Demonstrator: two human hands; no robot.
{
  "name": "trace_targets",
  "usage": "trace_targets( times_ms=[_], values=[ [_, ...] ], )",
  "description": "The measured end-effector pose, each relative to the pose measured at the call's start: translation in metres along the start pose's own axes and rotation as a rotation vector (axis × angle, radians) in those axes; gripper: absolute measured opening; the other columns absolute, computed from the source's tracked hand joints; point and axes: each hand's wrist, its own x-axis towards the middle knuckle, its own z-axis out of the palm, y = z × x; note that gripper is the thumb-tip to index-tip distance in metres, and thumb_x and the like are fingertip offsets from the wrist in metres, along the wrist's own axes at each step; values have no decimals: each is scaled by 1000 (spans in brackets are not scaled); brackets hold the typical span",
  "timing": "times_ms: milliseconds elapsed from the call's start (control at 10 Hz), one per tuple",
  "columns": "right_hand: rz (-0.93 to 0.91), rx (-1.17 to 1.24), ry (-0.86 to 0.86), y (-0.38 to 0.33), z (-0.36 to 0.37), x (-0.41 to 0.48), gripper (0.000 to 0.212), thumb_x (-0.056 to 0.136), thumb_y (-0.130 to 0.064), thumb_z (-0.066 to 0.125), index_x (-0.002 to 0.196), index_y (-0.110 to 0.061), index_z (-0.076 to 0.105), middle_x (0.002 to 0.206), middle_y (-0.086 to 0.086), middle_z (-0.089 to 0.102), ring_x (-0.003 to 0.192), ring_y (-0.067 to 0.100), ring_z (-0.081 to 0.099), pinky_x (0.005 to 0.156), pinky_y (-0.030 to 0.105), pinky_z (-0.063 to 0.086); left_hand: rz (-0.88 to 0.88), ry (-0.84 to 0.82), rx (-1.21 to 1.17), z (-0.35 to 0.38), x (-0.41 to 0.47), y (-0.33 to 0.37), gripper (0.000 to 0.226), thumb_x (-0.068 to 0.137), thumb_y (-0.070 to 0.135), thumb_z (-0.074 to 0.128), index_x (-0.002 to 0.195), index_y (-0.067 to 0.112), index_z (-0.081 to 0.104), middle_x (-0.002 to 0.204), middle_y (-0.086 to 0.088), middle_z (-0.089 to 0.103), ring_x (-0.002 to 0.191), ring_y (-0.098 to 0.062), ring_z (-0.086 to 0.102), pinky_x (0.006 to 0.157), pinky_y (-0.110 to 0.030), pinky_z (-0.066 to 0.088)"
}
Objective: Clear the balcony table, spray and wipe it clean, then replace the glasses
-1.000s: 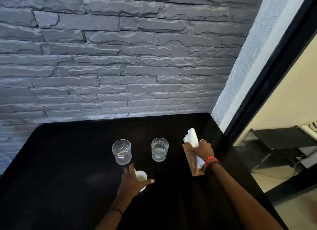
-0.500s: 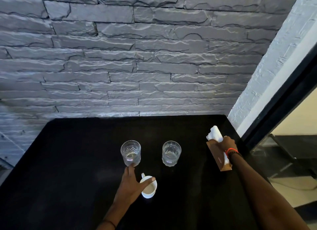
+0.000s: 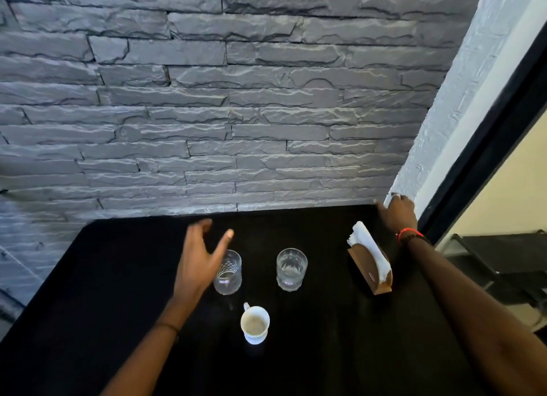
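Both glasses stand upright near the middle of the black desk (image 3: 88,307), well apart from each other. The left glass (image 3: 229,274) sits just beside your left hand (image 3: 198,262), and the right glass (image 3: 291,270) stands between it and the napkin holder (image 3: 370,273). Your left hand hovers with fingers and thumb spread wide and has hold of nothing. Your right hand (image 3: 398,215) is at the far right corner of the desk against the white wall edge (image 3: 414,165). Its fingers are hidden behind its back, so you cannot tell whether it grips anything.

Treat the glasses as rigid, fragile and probably weighty for their size. The lower walls look cut in a pattern, which should give your fingers some purchase, while the smooth upper band is likely slippery. Both look to have a little clear liquid in them, though that is hard to confirm. So wrap thumb and fingers round the middle of the wall, lift straight up and keep the glass level. Avoid pinching the rim.

The white cup (image 3: 255,324) nearer you is also hard and breakable; its small handle points away from you. The napkin holder is stiff, but its paper napkins (image 3: 365,242) are loose and light, so lift it by the wooden sides.
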Motion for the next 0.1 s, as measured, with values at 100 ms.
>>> trace_targets(
  times_ms=[100],
  values=[
    [-112,87,155,-36,-42,14,56,90,-32,56,118,15,48,124,33,48,121,45,39,103,44,33,160,147,99,-29,47,38,65,86,59,51,132,16,39,133,-6,44,124,-20,44,101,-36,40]
  ],
)
